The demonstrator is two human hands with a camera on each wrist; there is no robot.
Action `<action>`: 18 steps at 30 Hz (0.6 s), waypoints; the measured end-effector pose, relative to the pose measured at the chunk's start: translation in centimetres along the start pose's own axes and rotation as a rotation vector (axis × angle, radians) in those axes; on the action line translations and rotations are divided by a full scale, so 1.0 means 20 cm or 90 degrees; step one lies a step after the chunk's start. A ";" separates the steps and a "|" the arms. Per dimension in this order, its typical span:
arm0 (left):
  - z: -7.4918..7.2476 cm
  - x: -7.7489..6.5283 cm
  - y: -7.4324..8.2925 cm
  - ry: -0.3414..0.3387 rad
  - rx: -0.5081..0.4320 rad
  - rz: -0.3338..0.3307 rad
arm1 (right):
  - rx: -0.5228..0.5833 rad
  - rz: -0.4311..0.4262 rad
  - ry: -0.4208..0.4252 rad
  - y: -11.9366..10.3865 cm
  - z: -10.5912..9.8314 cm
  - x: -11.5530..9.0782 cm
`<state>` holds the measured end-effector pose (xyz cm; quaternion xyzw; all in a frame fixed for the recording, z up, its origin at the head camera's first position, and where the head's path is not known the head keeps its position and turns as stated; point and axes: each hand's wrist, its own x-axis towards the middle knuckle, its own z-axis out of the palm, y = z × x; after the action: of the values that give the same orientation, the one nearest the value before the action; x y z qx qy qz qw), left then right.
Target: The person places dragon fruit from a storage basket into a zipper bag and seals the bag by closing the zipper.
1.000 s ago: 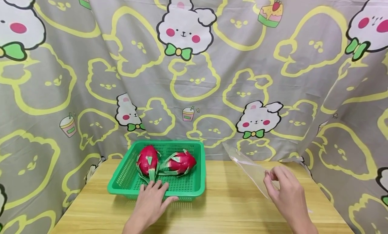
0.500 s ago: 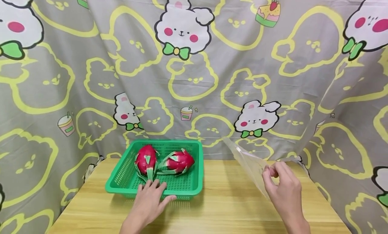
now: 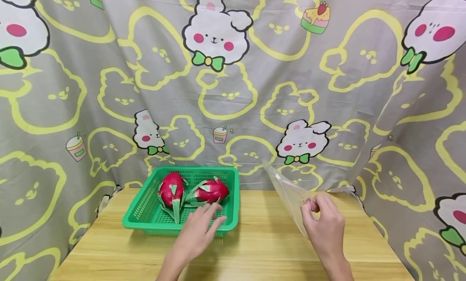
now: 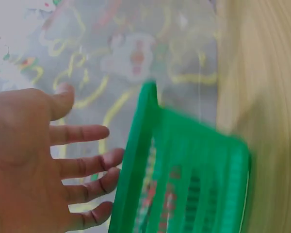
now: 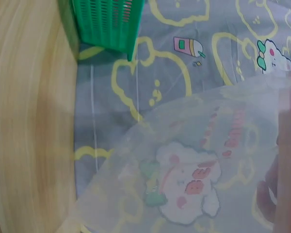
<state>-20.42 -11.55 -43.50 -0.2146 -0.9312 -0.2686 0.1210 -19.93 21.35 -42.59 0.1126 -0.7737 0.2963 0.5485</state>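
Pinching the clear bag (image 3: pixel 289 196) between thumb and fingers, your right hand (image 3: pixel 325 224) holds it at one side only, slanting, to the right of the green basket (image 3: pixel 153 225). That lone grip looks like the weak point: if the bag takes weight, it could twist, fold in on itself or slide out of your fingertips. I cannot tell whether its mouth is parted; if the sides cling together, anything pushed at it may simply crumple it.

Your left hand (image 3: pixel 198 232) grasps nothing; its fingers are loosely spread over the basket's near rim, and whether they touch it is hard to tell. Inside the basket lie the left fruit (image 3: pixel 170 190) and the right fruit (image 3: pixel 214 190), your left hand closer to the right one. The basket is probably light, so a wrist knocking that rim could tip it or skid it along the table (image 3: pixel 262 252). The fruits are rounded and likely slick, so a shallow grip could let one roll against the other. Their leaf tips (image 3: pixel 176 212) might also snag in the basket's holes or tear the bag
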 end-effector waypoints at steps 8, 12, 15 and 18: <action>0.14 0.11 0.21 -0.016 -0.148 0.061 | -0.016 -0.024 0.016 -0.05 0.05 -0.02; 0.19 0.14 0.28 0.000 -0.217 0.072 | -0.017 -0.028 0.022 -0.07 0.07 -0.04; 0.23 0.17 0.33 0.024 -0.260 0.076 | -0.013 -0.040 0.019 -0.08 0.09 -0.05; 0.26 0.18 0.39 0.064 -0.279 0.062 | -0.011 -0.052 0.016 -0.09 0.11 -0.06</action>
<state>-20.61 -1.42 -43.10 -0.2663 -0.8320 -0.4687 0.1309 -20.32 18.50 -43.54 0.1354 -0.7639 0.2682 0.5711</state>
